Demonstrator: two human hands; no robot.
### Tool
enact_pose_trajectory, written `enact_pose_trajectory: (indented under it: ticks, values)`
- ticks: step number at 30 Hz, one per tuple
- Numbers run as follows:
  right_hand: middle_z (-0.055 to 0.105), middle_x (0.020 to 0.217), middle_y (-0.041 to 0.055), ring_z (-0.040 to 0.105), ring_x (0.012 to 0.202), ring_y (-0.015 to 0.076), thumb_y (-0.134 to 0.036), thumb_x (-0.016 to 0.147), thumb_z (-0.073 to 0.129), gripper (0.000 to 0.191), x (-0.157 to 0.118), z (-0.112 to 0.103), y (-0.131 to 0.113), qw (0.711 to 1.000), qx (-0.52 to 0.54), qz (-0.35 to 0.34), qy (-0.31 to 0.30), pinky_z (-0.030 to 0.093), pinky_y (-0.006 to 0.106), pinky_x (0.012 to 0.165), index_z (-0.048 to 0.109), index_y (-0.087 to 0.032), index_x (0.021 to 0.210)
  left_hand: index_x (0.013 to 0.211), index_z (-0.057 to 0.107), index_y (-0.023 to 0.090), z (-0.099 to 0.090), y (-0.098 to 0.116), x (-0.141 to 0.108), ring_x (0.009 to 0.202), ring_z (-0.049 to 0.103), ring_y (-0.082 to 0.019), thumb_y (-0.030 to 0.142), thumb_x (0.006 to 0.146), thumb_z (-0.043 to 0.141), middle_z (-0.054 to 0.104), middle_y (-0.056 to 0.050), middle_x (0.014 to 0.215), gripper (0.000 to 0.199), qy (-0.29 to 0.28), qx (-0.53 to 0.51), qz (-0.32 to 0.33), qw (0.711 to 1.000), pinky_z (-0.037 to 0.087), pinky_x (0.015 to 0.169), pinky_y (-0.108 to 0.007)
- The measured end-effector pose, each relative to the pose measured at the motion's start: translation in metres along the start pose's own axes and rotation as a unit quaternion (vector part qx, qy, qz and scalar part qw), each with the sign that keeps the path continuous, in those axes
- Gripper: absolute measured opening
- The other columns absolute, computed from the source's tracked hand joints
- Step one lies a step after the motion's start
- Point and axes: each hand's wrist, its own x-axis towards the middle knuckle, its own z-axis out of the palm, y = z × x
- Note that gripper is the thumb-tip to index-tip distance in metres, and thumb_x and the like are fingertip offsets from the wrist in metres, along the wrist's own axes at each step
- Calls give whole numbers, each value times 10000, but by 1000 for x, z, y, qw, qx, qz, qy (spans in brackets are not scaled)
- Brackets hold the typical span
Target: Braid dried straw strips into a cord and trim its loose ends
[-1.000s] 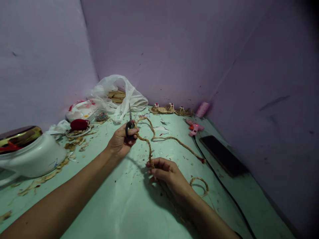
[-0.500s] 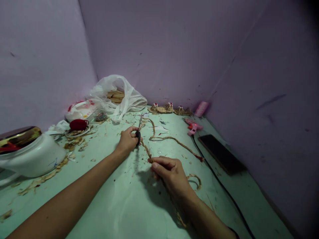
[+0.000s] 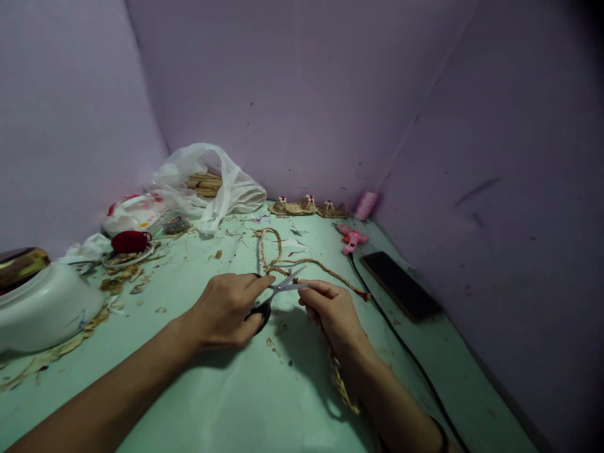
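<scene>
My left hand [image 3: 231, 308] has its fingers in the black handles of the scissors [image 3: 282, 287], whose blades are spread and point right. Just beyond the blade tips, my right hand [image 3: 333, 308] pinches a braided cord [image 3: 343, 389], which trails down beside the wrist toward the near side. Another length of twisted cord [image 3: 316, 262] curves in a loop on the green table [image 3: 226, 402] beyond the hands, its reddish end lying to the right. The cord's end between the blades and my right fingertips is small and partly hidden.
At the right lie a pink glue gun [image 3: 352, 238] with a black cable and a dark phone [image 3: 401, 286]. Woven pieces [image 3: 295, 206] and a pink roll [image 3: 366, 205] stand by the wall. A plastic bag [image 3: 236, 189], red pouch [image 3: 131, 241] and white pot [image 3: 51, 308] are left.
My left hand has come nearer and turned, with the scissors now opened and pointing right beside my right fingers. My right hand has risen slightly. The view has shifted right.
</scene>
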Motion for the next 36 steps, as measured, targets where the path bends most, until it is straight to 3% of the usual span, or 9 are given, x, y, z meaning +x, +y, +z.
enact_pose_trajectory:
  ticks: [4, 10, 14, 19, 26, 36]
  values:
    - [523, 452, -34, 325, 360, 50, -200, 561, 601, 224, -1, 1, 1, 998, -46, -29, -10, 238, 201, 376, 686, -119, 751, 1197, 443, 160, -2, 4, 1, 771, 568, -228, 232, 670, 459, 610, -98, 887, 531, -13, 47, -11, 999, 434, 662, -359]
    - [565, 536, 2, 428, 491, 96, -209, 601, 585, 133, -5, 2, 2, 981, -121, -149, -7, 312, 219, 460, 698, -153, 641, 1222, 425, 175, -6, 3, 0, 746, 557, -222, 241, 665, 459, 600, -84, 866, 562, -33, 62, -25, 997, 432, 639, -352]
    - [529, 486, -17, 397, 457, 85, -210, 579, 604, 167, -5, 1, 1, 989, -100, -112, -10, 296, 216, 441, 705, -143, 694, 1214, 433, 170, -9, 2, 1, 722, 554, -223, 239, 676, 448, 594, -84, 852, 542, -46, 74, -9, 996, 430, 625, -355]
    - [508, 442, -37, 327, 388, 48, -222, 547, 635, 145, -4, 0, -2, 995, -61, -51, -64, 236, 204, 397, 684, -127, 645, 1232, 415, 172, -9, 0, 1, 672, 550, -215, 197, 667, 438, 588, -75, 820, 566, -71, 84, 4, 994, 415, 576, -332]
    - [509, 463, -33, 322, 391, 41, -225, 574, 628, 117, -5, -1, -1, 993, -53, -53, -92, 220, 204, 395, 666, -125, 619, 1247, 375, 199, -5, -3, 0, 643, 564, -184, 129, 654, 414, 608, -43, 791, 599, -101, 67, 3, 993, 388, 558, -287]
    - [448, 447, -46, 295, 408, 44, -248, 584, 626, 133, -3, 0, 6, 992, -61, -71, -86, 202, 202, 402, 627, -115, 589, 1112, 474, 228, -13, -7, 2, 633, 579, -166, 102, 640, 421, 636, -9, 762, 491, -138, 3, 1, 990, 359, 545, -252]
